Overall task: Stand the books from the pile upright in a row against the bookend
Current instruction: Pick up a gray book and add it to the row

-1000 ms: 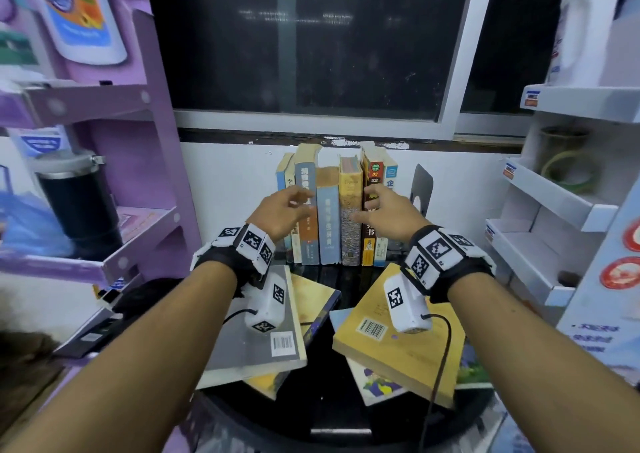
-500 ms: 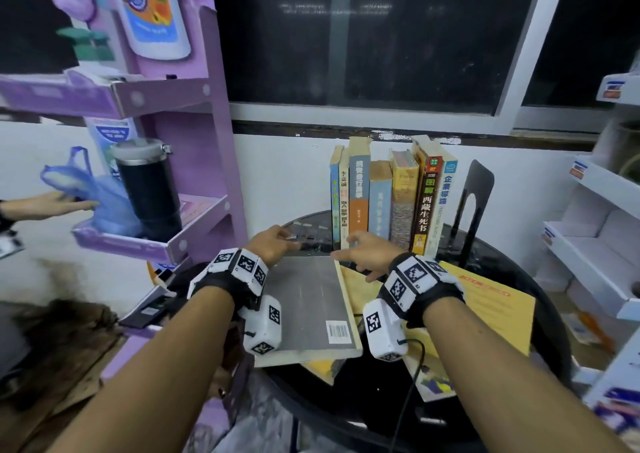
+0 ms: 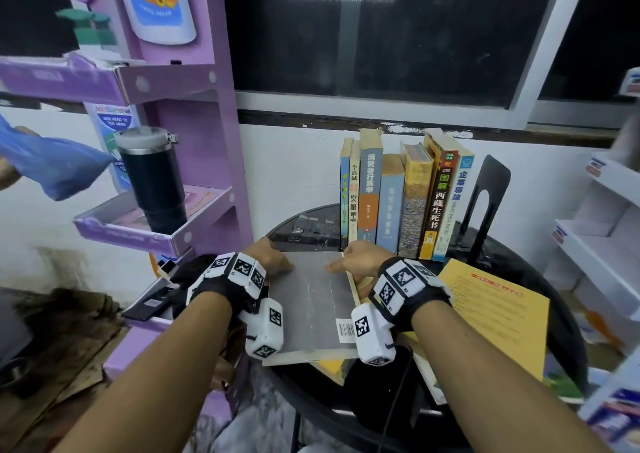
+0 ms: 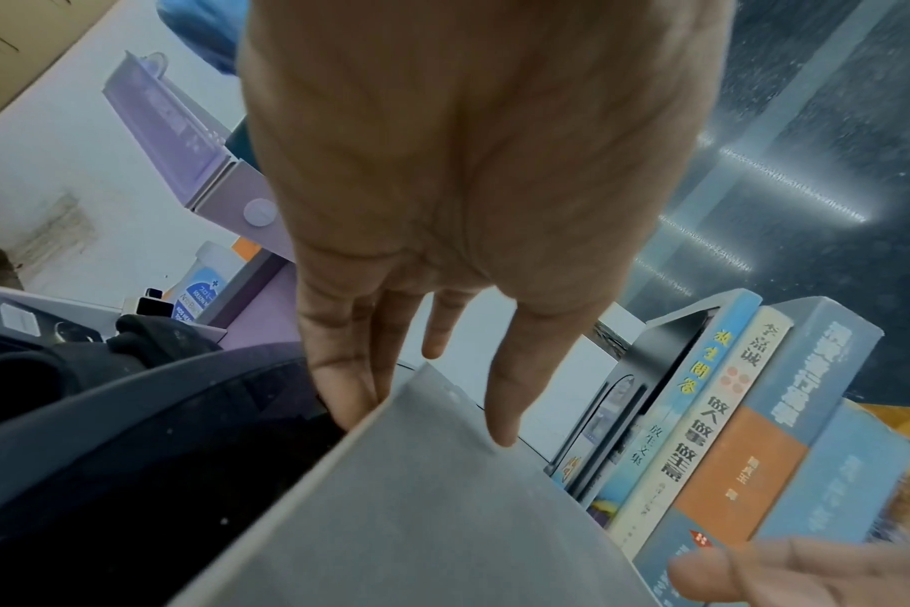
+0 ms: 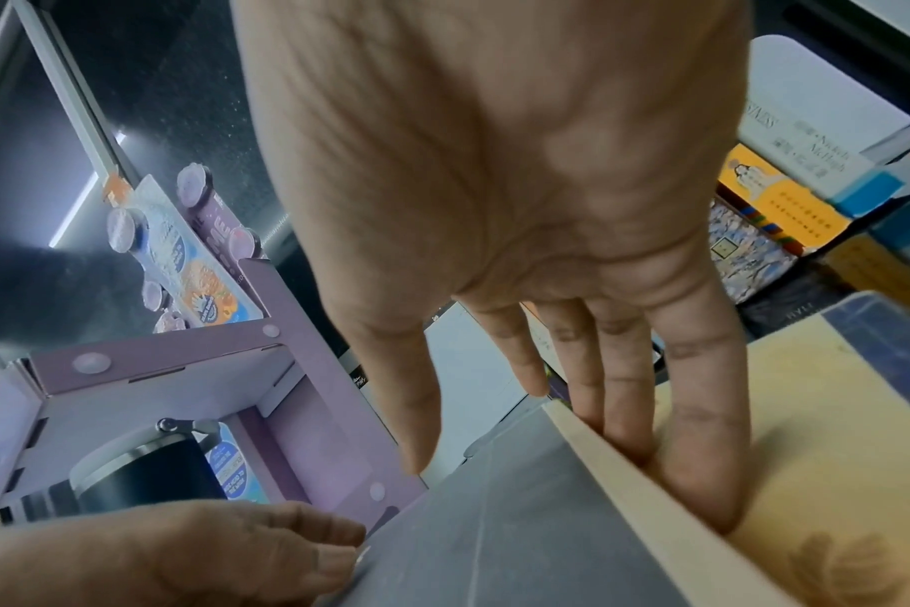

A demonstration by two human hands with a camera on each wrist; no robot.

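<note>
— Where is our grey book (image 3: 308,300)?

— Low in the middle, flat on the pile on the black table (image 3: 433,414). Our left hand (image 3: 273,256) grips its left far corner, and our right hand (image 3: 360,260) grips its right edge.

— And the others?

— Seven books (image 3: 401,196) stand above, leaning toward the black bookend (image 3: 490,192) on the right.
</note>
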